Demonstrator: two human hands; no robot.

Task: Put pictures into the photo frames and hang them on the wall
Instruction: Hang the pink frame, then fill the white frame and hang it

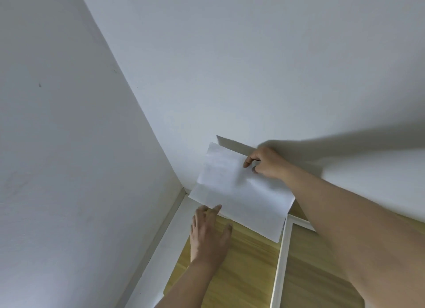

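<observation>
A white sheet of paper (236, 190) hangs tilted above the floor in the room's corner, its blank side toward me. My right hand (264, 161) pinches its upper right edge close to the wall. My left hand (210, 234) reaches from below with straight fingers, and its fingertips touch the sheet's lower left edge. A white photo frame (281, 257) lies flat on the wooden floor under the sheet, its top left corner hidden by the paper and my right forearm across its upper side.
White walls (80, 147) meet in a corner to the left of the sheet. A white skirting board (161, 245) runs along the left wall. Wooden floor (248, 273) shows inside and beside the frame.
</observation>
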